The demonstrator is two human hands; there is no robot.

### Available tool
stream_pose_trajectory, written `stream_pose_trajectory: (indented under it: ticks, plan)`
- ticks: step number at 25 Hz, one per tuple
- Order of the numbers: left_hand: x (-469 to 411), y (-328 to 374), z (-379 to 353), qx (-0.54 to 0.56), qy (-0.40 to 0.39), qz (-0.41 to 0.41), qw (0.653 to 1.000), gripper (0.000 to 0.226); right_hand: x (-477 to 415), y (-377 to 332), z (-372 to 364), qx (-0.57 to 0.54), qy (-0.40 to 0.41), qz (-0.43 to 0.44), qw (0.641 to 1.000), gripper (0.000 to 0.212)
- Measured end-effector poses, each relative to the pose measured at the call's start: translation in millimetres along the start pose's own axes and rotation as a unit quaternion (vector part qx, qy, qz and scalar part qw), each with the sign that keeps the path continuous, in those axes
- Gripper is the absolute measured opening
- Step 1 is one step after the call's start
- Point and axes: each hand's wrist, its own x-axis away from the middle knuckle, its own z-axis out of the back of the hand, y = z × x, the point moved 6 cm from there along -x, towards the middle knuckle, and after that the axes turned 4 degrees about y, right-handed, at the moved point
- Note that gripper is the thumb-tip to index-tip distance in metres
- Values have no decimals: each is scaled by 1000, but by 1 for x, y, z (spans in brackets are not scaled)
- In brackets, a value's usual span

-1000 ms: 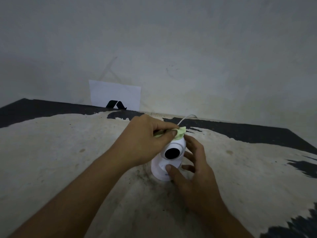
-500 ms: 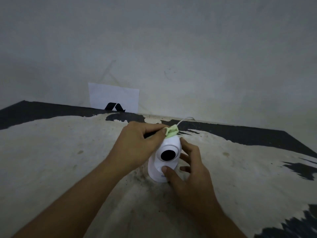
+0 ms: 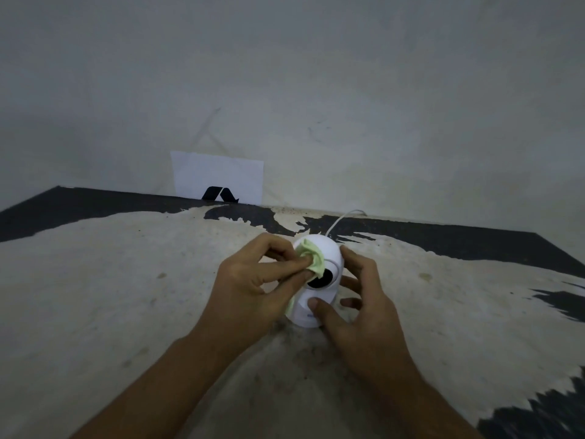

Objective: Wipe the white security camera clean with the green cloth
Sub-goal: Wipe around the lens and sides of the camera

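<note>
A white security camera with a round head and black lens stands upright on the worn table top. My left hand pinches a small green cloth and presses it against the upper left front of the camera head, just above the lens. Part of the cloth hangs down behind my left fingers beside the camera base. My right hand holds the camera from the right, thumb on the front of its base and fingers around its side.
A thin white cable runs from the camera's back toward the wall. A white paper card with a black mark leans against the wall at the table's far edge. The table surface is peeling, pale with black patches.
My left hand has brought the cloth from the top of the camera head down onto its front, near the lens. My right hand keeps its hold on the base.
</note>
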Motion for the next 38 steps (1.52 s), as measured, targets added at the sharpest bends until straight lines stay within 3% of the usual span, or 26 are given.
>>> stream_pose_trajectory:
  ticks: [4,10,15,21,25,27,31,35,38]
  plan:
    - [21,-9,-5,39,-66,53,996,10,1,-1,-1,-4,5,11,1000,67]
    - [8,-11,2,53,8,71,996,13,-1,-3,-1,17,-1,14,1000,70]
    - [22,-25,-4,95,-50,150,983,12,-1,-4,0,25,-11,21,999,70]
    - [14,-31,4,101,46,170,979,18,-2,-6,0,46,-19,26,998,71]
    - [30,-53,-7,129,-52,280,950,11,-2,-4,1,43,-16,28,999,73]
    - [33,-50,-7,137,-67,274,950,13,-2,-4,0,42,-15,25,999,73]
    - [22,-37,-2,166,-9,214,962,9,-3,-3,-1,41,-16,16,999,72]
    - [32,-44,-6,128,-58,236,962,6,-2,0,0,40,-23,19,999,71]
    - [30,-38,-3,103,-41,227,968,9,-3,-1,1,35,-28,23,999,64]
